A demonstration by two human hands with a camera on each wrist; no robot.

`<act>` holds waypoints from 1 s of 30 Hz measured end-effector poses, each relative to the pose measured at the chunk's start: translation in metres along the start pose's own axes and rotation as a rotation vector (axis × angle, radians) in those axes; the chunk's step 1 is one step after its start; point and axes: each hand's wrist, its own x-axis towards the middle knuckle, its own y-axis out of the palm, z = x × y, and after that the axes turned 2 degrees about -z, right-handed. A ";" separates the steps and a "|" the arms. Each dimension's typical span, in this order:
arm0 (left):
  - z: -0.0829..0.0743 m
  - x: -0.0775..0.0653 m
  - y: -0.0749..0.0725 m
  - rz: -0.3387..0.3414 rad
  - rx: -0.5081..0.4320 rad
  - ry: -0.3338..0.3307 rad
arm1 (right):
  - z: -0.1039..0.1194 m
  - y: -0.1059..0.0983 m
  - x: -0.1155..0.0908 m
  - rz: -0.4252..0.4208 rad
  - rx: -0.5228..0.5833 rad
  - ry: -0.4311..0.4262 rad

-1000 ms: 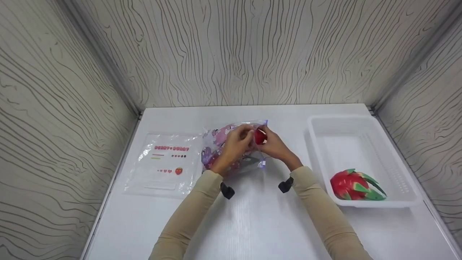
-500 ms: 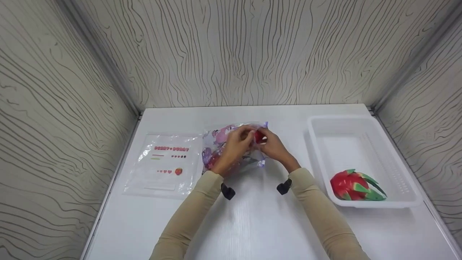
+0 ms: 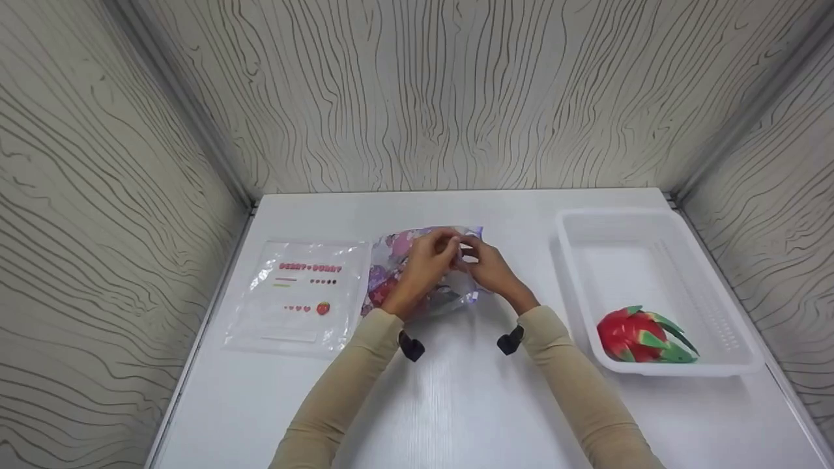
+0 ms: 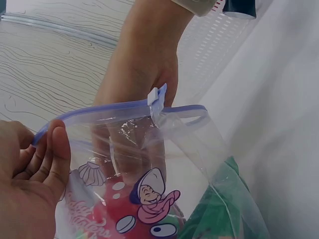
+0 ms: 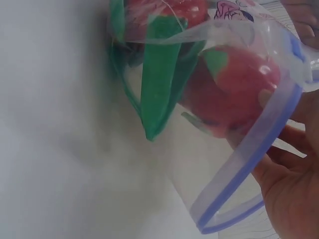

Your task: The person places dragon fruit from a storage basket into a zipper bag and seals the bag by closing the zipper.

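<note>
The right grip point(image 5: 294, 184) is resting inside the mouth of a clear plastic bag point(image 3: 399, 244), thumb and fingers pinching a rounded, glossy red fruit point(image 5: 239, 84), while the left grip point(image 4: 30, 174), just across from it, is pinching the bag's violet zip edge point(image 4: 99, 108). The step in hand appears to be settling that fruit in the bag; the next move is probably calling for loosening the right grip and easing it out without snagging the zip edge. Beyond the right fingers, a second red fruit point(image 5: 164, 22) with long, pointed green leaves is lying deeper in the bag. The thin film is looking shiny and creased, printed with cartoon figures. Left of the left grip, a flat, clear pouch point(image 3: 306, 286) is lying on the smooth white counter point(image 3: 417, 404); well right of the right grip, a perforated white tray point(image 3: 632, 267) is holding a dragon fruit point(image 3: 631, 332) with curling green leaves.
</note>
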 end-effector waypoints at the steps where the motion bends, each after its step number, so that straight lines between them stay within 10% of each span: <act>1: 0.000 0.000 0.000 0.003 -0.006 -0.006 | 0.000 0.001 0.000 -0.002 -0.009 -0.008; 30: 0.001 -0.002 0.002 -0.018 0.053 -0.033 | -0.001 0.003 -0.010 -0.145 -0.572 -0.030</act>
